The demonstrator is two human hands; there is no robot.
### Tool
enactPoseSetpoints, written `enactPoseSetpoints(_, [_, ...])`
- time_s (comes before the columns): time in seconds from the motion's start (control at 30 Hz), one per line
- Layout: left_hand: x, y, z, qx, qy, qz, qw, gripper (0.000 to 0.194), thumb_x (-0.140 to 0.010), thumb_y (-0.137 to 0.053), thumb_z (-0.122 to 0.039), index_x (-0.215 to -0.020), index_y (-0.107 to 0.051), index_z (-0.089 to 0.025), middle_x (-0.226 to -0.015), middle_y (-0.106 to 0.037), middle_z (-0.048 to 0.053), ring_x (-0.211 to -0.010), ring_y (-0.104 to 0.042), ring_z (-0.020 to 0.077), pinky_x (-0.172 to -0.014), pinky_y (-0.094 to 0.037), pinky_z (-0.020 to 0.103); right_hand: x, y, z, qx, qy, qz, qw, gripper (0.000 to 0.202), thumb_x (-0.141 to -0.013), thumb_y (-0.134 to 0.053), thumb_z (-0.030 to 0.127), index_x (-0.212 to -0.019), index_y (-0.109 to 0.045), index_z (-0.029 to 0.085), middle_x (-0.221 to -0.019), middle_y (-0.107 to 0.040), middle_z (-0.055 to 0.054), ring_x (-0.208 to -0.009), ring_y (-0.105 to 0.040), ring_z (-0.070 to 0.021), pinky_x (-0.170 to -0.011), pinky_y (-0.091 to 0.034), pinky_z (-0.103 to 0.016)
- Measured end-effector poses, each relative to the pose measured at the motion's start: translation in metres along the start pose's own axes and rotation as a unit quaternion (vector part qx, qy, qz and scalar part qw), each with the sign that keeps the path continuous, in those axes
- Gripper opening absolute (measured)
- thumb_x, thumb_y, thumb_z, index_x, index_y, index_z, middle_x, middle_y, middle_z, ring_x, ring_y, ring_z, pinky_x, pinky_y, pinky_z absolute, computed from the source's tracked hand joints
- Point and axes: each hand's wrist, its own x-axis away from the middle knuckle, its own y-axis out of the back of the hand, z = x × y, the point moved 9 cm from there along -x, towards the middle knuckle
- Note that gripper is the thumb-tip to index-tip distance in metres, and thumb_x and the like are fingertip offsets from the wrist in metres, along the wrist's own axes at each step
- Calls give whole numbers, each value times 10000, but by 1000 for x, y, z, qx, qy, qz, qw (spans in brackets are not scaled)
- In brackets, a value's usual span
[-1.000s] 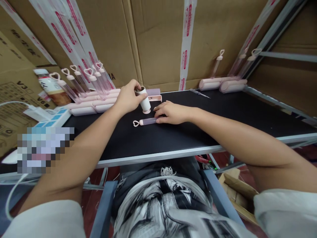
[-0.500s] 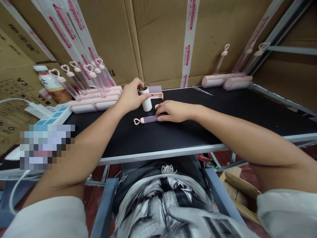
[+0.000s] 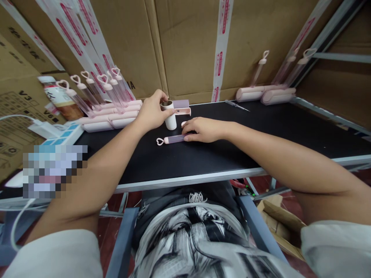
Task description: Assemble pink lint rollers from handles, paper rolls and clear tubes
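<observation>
My left hand (image 3: 154, 111) is closed on an upright white tube (image 3: 171, 122), its thumb across the front and its fingertips at the open upper rim. Behind that tube lies a pale pink piece (image 3: 183, 111) with a purplish clear part on it. On the black table a purplish clear tube (image 3: 174, 139) with a pink heart-shaped ring (image 3: 160, 141) lies flat. My right hand (image 3: 199, 129) covers its right end, thumb against it and fingers curled. Close to those fingertips sits a small pale round piece (image 3: 183, 124), partly hidden.
To the left stand several pink holders (image 3: 116, 116) with upright heart-topped tubes, a drink bottle (image 3: 62, 98) and a power strip (image 3: 65, 135). Similar pink holders (image 3: 278, 96) are at the back right, near a thin pointed tool (image 3: 237, 105). A cardboard wall (image 3: 188, 50) closes off the back.
The white tube has shifted very slightly left in my left hand. My right hand and the heart-ringed tube have stayed where they were.
</observation>
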Motion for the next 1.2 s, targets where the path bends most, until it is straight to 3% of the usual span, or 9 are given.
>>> enactPoseSetpoints(0.27, [0, -6, 3, 8, -14, 8, 1000, 454, -824, -841, -313, -1202, -617, -199, -1071, -702, 52, -939, -660, 209, -924, -545, 398, 0, -1, -1, -5, 2, -2, 1000, 300, -1064, -622, 360, -1203, -813, 174, -1248, -791, -143, -1105, -732, -276, -1032, -522, -409])
enactPoseSetpoints(0.4, [1, -9, 7, 32, -4, 7, 999, 504, -802, -851, -283, -1228, -594, -209, -1092, -702, 55, -948, -676, 218, -930, -554, 417, 2, 6, -1, -18, 4, -23, 1000, 347, -1043, -658, 476, -1175, -825, 203, -1229, -804, -117, -1082, -736, -265, -973, -514, -369])
enactPoseSetpoints(0.53, [3, -15, 11, 98, -4, 17, 995, 594, -776, -845, -244, -1289, -547, -224, -1046, -716, 35, -930, -682, 207, -925, -566, 410, 4, 27, -22, 4, -94, -113, 989, 366, -1058, -621, 468, -1073, -835, 171, -1045, -825, -100, -893, -713, -223, -805, -458, -320])
enactPoseSetpoints(0.63, [5, -21, 9, 144, -29, 29, 989, 633, -780, -828, -257, -1328, -513, -228, -1034, -732, 24, -882, -680, 186, -910, -572, 397, 4, 31, -38, 28, -143, -155, 977, 311, -1034, -662, 417, -1033, -839, 161, -993, -821, -95, -858, -691, -218, -777, -428, -317])
enactPoseSetpoints(0.77, [7, -23, 7, 170, -50, 33, 984, 660, -771, -822, -283, -1344, -497, -231, -1087, -749, 35, -882, -696, 180, -918, -568, 392, -5, 13, -48, 35, -131, -118, 984, 255, -1011, -689, 361, -1053, -851, 169, -1102, -816, -114, -951, -712, -240, -858, -461, -328])
enactPoseSetpoints(0.93, [8, -25, 4, 198, -70, 51, 976, 699, -766, -816, -295, -1378, -484, -232, -1165, -763, 50, -931, -712, 186, -949, -569, 403, -6, 6, -51, 40, -137, -97, 985, 219, -986, -717, 330, -893, -825, 165, -1152, -777, -134, -1085, -702, -261, -939, -479, -325])
enactPoseSetpoints(1.1, [9, -29, 8, 182, -65, 63, 979, 727, -802, -798, -309, -1439, -455, -249, -1205, -758, 52, -970, -716, 191, -970, -568, 400, -4, 6, -52, 69, -174, -50, 981, 178, -955, -700, 266, -823, -774, 173, -952, -794, -98, -888, -705, -241, -779, -436, -322])
enactPoseSetpoints(1.2, [14, -17, 0, 124, -57, 37, 990, 709, -853, -781, -328, -1475, -452, -242, -1343, -703, 103, -1135, -710, 239, -1049, -555, 423, -3, 8, -52, 79, -184, -51, 979, 123, -931, -694, 250, -864, -771, 182, -941, -797, -83, -848, -692, -227, -742, -411, -316])
